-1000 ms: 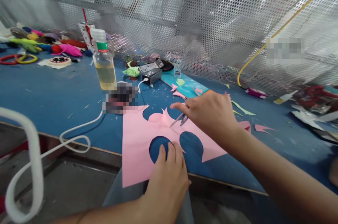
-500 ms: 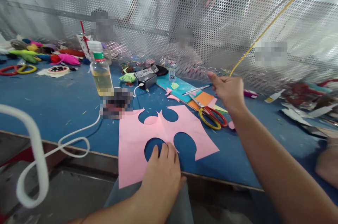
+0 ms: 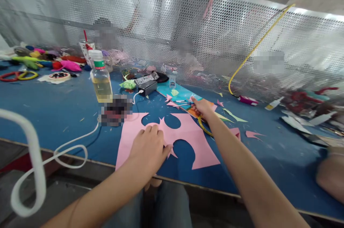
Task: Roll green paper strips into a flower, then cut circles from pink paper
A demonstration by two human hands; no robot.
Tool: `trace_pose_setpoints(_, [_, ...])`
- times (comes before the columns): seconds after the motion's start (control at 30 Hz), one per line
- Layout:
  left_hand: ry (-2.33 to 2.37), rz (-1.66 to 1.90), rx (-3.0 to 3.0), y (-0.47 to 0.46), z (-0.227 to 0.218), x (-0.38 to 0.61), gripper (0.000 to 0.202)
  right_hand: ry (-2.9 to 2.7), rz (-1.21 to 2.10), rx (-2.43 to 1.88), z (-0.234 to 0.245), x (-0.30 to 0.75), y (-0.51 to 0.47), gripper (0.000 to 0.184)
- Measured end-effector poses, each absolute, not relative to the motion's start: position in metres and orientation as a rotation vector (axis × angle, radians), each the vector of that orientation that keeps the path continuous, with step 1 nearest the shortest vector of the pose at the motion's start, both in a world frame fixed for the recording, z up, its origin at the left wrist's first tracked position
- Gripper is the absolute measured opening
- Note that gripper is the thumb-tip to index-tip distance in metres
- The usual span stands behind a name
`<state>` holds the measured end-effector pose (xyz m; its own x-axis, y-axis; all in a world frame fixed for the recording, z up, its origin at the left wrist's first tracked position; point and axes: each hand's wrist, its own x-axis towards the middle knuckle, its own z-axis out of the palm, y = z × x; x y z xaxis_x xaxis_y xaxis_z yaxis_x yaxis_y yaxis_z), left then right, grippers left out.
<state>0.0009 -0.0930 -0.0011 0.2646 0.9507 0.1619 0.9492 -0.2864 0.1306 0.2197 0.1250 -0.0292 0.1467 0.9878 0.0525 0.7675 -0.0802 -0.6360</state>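
Observation:
A pink paper sheet (image 3: 188,131) with round holes cut out lies at the table's near edge. My left hand (image 3: 149,147) rests flat on its left part, fingers together, pressing it down. My right hand (image 3: 202,107) reaches beyond the sheet to a stack of teal and orange paper (image 3: 185,93). Its fingertips are pinched at the end of a thin metal tool (image 3: 185,102) that lies on the stack. The yellow handle of a pair of scissors (image 3: 202,127) peeks out from under my right wrist.
A bottle of yellow liquid (image 3: 100,77), a black charger (image 3: 147,86) with a white cable (image 3: 67,142) and pink scraps (image 3: 252,134) lie on the blue table (image 3: 53,106). Perforated metal screen (image 3: 188,34) behind. Colourful craft items (image 3: 40,61) far left. Another person's hand (image 3: 331,178) at right.
My right hand carried the thin tool from the pink sheet out to the paper stack, then came down lower onto it. My left hand slid up and left on the sheet.

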Motion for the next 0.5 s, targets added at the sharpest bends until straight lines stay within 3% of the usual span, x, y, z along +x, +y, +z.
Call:
trace_pose_setpoints(0.37, [1.489,0.029,2.611,-0.033,0.023,0.001,0.028,-2.182,0.187,-2.223,-0.009,0.256,0.047,0.036])
trace_pose_setpoints(0.5, [1.293,-0.046,2.597,-0.008,0.019,0.003,0.049,-2.23,0.135,-2.218,-0.016,0.275,0.037,0.04])
